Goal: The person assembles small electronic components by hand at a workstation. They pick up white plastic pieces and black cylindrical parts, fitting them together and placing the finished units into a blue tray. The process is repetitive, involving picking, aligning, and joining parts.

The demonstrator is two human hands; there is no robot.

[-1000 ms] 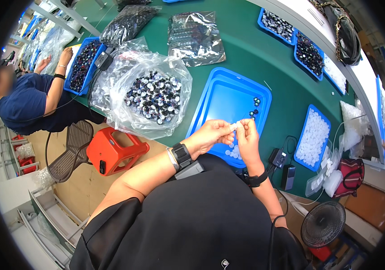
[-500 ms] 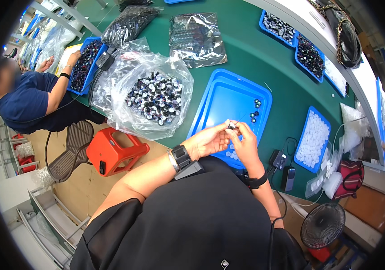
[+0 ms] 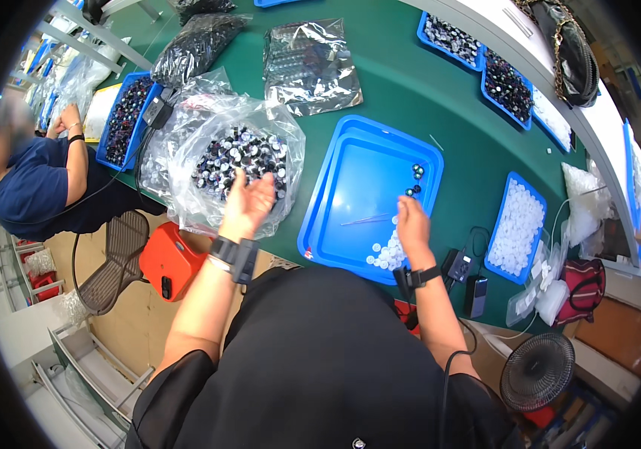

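Observation:
My left hand (image 3: pixel 249 206) is open, fingers spread, over the near edge of a clear plastic bag (image 3: pixel 290 150). Inside the bag lies a heap of small round dark-and-clear pieces (image 3: pixel 242 153). My right hand (image 3: pixel 413 224) hangs over the right side of a blue tray (image 3: pixel 328 187), its fingers closed; what they hold, if anything, is hidden. Right at its fingertips, several dark shiny round pieces (image 3: pixel 417 171) sit along the tray's right side. White round discs (image 3: pixel 388 256) lie in the tray's near right corner. A thin, pale, stick-like item (image 3: pixel 365 220) rests on the tray floor.
A blue tray of white discs (image 3: pixel 515 228) stands at right, near a black adapter (image 3: pixel 456 263). More filled trays (image 3: pixel 507 86) line the far right. A flat plastic package (image 3: pixel 311 66) lies behind. At left are a co-worker (image 3: pixel 43 179) and a red stool (image 3: pixel 174 262).
My hands have parted: the left went left to the bag and opened, the right moved slightly right beside the dark pieces. The small item held between them is out of sight. The co-worker's hands drew together.

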